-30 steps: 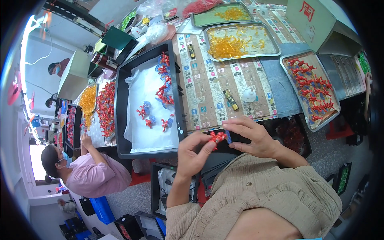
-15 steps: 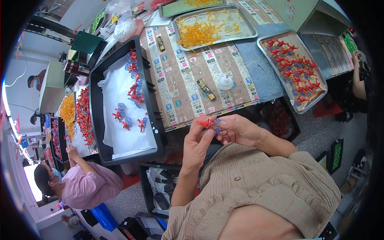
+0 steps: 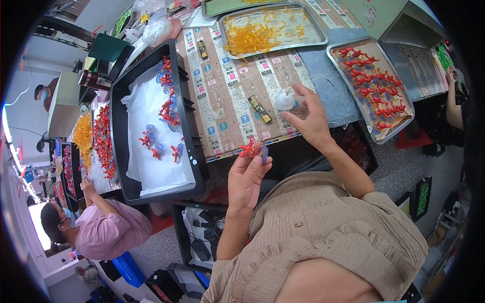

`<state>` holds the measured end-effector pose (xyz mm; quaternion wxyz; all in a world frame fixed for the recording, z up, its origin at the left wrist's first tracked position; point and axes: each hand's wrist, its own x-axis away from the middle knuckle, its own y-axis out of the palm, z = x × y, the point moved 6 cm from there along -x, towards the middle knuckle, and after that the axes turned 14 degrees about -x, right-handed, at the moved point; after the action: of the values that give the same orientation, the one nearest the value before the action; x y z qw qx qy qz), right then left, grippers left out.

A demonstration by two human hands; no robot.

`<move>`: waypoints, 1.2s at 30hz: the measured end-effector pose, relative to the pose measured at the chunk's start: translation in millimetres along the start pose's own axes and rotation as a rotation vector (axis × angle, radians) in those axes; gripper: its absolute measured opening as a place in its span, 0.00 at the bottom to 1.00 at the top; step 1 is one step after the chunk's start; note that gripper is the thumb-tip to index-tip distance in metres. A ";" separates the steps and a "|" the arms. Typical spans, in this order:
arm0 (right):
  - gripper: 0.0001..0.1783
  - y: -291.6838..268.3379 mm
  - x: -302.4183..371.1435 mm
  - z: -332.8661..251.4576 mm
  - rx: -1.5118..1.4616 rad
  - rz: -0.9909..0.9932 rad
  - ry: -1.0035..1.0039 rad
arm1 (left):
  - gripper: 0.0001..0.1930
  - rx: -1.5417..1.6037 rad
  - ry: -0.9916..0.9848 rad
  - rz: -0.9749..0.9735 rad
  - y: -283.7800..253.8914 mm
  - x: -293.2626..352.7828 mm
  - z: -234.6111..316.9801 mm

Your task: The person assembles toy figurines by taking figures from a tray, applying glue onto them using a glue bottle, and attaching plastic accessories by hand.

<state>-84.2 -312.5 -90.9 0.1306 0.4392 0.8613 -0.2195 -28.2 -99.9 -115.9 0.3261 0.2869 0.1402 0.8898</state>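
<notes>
Between the thumb and fingers of my left hand is a small red and blue plastic figure, held just off the table's front edge. My right hand is stretched over the table with thumb and fingers apart, beside a small white bottle with a narrow tip. I cannot see it touching the bottle. Left of the bottle lies a dark and gold tube-shaped thing. More red and blue figures rest on white paper in a black tray to my left.
A metal tray of red and blue figures stands at the right. Farther back, another metal tray holds yellow translucent pieces. A person in pink works at the left. Below the table is a black bin with dark devices.
My right hand has let go of the figure and moved up and right to beside the white bottle, its fingers spreading. My left hand keeps the figure, now turned more upright.
</notes>
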 end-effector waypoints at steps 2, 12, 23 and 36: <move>0.26 14.1 -2.1 10.8 -0.049 -0.062 -0.024 | 0.21 0.017 -0.004 0.012 2.3 2.9 0.9; 0.23 1.2 9.7 -0.2 -0.367 -0.250 0.169 | 0.21 -0.234 0.172 0.079 3.1 8.3 12.3; 0.24 -43.0 37.2 -42.7 -0.608 -0.233 0.468 | 0.15 -0.533 0.367 0.113 10.1 10.4 24.5; 0.24 -40.5 37.2 -58.6 -0.370 -0.329 0.035 | 0.16 -0.552 0.374 0.140 10.9 14.8 24.9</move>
<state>-140.6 -278.6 -44.9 0.1561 0.2653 0.9490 -0.0687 -27.9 -96.7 -85.1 0.2980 0.0286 -0.0684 0.9517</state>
